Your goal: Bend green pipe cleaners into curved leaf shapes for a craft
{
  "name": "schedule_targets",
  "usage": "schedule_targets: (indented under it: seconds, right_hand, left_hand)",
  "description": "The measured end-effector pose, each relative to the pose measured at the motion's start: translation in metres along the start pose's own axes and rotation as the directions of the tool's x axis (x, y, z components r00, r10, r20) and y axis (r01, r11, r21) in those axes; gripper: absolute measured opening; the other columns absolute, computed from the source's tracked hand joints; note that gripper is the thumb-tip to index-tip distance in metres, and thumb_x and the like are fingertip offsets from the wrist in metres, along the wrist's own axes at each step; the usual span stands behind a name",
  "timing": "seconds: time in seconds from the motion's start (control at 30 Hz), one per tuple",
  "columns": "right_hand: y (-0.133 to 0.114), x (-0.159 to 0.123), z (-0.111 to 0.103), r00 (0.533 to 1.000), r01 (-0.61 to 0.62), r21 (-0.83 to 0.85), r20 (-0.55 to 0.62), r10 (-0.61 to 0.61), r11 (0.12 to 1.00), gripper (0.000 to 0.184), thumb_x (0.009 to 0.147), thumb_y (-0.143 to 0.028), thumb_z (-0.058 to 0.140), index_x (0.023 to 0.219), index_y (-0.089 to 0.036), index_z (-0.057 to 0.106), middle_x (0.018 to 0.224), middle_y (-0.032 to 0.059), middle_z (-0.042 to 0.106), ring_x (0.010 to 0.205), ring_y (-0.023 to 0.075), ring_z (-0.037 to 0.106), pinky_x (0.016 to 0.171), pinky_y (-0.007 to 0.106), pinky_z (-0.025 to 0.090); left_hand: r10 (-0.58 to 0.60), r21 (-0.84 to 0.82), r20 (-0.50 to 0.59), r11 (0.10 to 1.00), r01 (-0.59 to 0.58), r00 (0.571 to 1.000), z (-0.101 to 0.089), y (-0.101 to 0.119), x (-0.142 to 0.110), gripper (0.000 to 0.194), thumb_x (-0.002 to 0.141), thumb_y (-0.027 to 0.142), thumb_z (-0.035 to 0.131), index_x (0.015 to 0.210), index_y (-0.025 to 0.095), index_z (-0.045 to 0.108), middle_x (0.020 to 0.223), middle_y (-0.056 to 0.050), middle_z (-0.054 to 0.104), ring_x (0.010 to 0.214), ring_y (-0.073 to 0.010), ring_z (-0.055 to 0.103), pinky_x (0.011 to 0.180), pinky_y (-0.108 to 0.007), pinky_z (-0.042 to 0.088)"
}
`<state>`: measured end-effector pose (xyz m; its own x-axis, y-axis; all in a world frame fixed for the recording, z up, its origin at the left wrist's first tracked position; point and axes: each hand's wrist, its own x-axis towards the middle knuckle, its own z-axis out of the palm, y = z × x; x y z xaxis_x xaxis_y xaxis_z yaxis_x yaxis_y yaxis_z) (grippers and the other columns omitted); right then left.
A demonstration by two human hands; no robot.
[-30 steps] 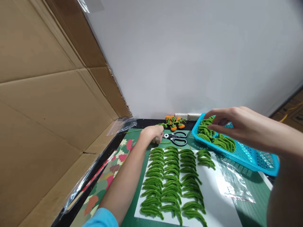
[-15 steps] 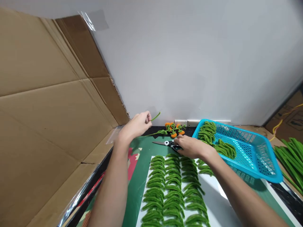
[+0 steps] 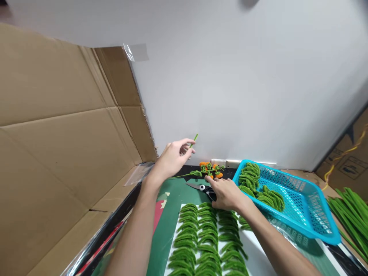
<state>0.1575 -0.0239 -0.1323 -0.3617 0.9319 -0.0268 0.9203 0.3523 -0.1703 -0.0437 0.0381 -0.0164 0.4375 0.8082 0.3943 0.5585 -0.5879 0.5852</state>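
My left hand (image 3: 176, 155) is raised at the back of the mat, a short green pipe cleaner (image 3: 193, 140) pinched in its fingers. My right hand (image 3: 225, 193) hovers low over the black handles of the scissors (image 3: 202, 188), thumb and forefinger spread. The blades point left on the green mat. Behind them lies a stem with orange flowers (image 3: 212, 167), made of the same fuzzy material. Rows of curved green pipe cleaner pieces (image 3: 208, 239) cover the white sheet (image 3: 260, 249) in front of me.
A blue plastic basket (image 3: 304, 184) at the right holds bundles of curved green pieces (image 3: 250, 176). Beyond it lie long green pipe cleaners (image 3: 352, 214). Cardboard (image 3: 63, 145) stands along the left, and a pale wall (image 3: 244, 96) rises behind the table.
My right hand's fingers have spread around the scissor handles. My left hand has turned, and the green piece now points more upward. The view has tilted up slightly.
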Motion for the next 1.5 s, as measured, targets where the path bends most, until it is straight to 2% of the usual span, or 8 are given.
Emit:
schedule_targets:
  seconds: [0.3,0.63,0.83,1.03,1.13,1.2,1.37,1.5]
  right_hand:
    - [0.006,-0.020,-0.041,0.987,-0.002,0.046,-0.162,0.009,0.999,0.079,0.070,-0.034,0.072,0.144,-0.024,0.047,0.092,0.0074,0.074,0.079,0.0288,0.069,0.065,0.033,0.035]
    - [0.045,-0.034,-0.071,0.848,0.041,0.345,-0.509,0.150,0.938,0.032,0.079,-0.004,0.044,0.095,-0.022,0.065,0.079,0.0026,0.069,0.073,0.0182,0.063,0.066,0.027,0.039]
    - [0.070,-0.046,-0.080,0.521,0.183,0.466,-0.793,0.316,0.866,0.041,0.079,-0.008,0.051,0.111,-0.022,0.074,0.093,0.0036,0.075,0.079,0.0188,0.068,0.071,0.030,0.050]
    - [0.073,-0.059,-0.099,0.068,0.565,0.383,-0.904,0.422,0.730,0.031,0.076,-0.013,0.074,0.106,-0.022,0.077,0.092,0.0033,0.073,0.082,0.0180,0.071,0.072,0.032,0.055]
    - [0.067,-0.064,-0.110,-0.041,0.682,0.344,-0.863,0.504,0.645,0.040,0.066,-0.008,0.082,0.103,-0.023,0.077,0.092,0.0015,0.072,0.073,0.0143,0.069,0.054,0.024,0.051]
    - [0.063,-0.068,-0.115,-0.035,0.743,0.356,-0.825,0.564,0.567,0.045,0.059,-0.007,0.084,0.100,-0.025,0.078,0.089,-0.0008,0.071,0.064,0.0118,0.064,0.041,0.019,0.044]
    - [0.056,-0.078,-0.121,0.154,0.764,0.482,-0.782,0.604,0.430,0.047,0.058,-0.007,0.083,0.103,-0.023,0.080,0.081,-0.0009,0.070,0.062,0.0117,0.063,0.041,0.018,0.048]
    - [0.056,-0.080,-0.122,0.160,0.753,0.474,-0.804,0.572,0.456,0.046,0.060,-0.008,0.085,0.103,-0.022,0.080,0.080,-0.0011,0.070,0.061,0.0112,0.064,0.045,0.019,0.052]
  left_hand:
    - [-0.027,-0.409,-0.092,0.912,-0.013,0.995,-0.006,0.013,-0.001,0.035,0.095,0.035,0.066,0.120,0.010,0.072,0.107,-0.015,0.082,0.074,-0.0214,0.080,0.076,-0.034,0.061]
    - [-0.057,-0.476,-0.129,0.879,-0.012,0.990,-0.011,0.009,-0.001,0.045,0.093,0.042,0.070,0.126,0.011,0.071,0.122,-0.018,0.078,0.083,-0.0246,0.081,0.061,-0.026,0.057]
    - [-0.076,-0.491,-0.134,0.871,0.000,0.988,-0.009,0.009,0.000,0.043,0.093,0.042,0.071,0.124,0.012,0.072,0.116,-0.017,0.080,0.076,-0.0225,0.081,0.059,-0.026,0.057]
    - [-0.082,-0.513,-0.109,0.858,0.015,0.991,-0.006,0.011,0.000,0.036,0.094,0.038,0.071,0.117,0.011,0.076,0.105,-0.016,0.082,0.072,-0.0205,0.080,0.057,-0.024,0.056]
    - [-0.053,-0.526,-0.087,0.850,-0.001,0.995,-0.001,0.014,0.000,0.031,0.094,0.034,0.071,0.113,0.011,0.078,0.103,-0.015,0.083,0.071,-0.0185,0.079,0.056,-0.023,0.055]
    - [-0.029,-0.541,-0.060,0.841,-0.008,0.998,0.004,0.017,0.000,0.029,0.095,0.033,0.070,0.112,0.011,0.078,0.103,-0.014,0.083,0.069,-0.0170,0.078,0.055,-0.022,0.054]
    - [0.077,-0.579,0.084,0.815,-0.014,0.993,0.018,0.032,-0.003,0.043,0.097,0.034,0.069,0.134,0.013,0.070,0.132,-0.017,0.074,0.077,-0.0170,0.079,0.054,-0.022,0.055]
    - [0.183,-0.596,0.201,0.803,-0.028,0.962,0.026,0.043,-0.006,0.059,0.093,0.028,0.075,0.150,0.018,0.058,0.150,-0.015,0.061,0.096,-0.0195,0.079,0.073,-0.025,0.062]
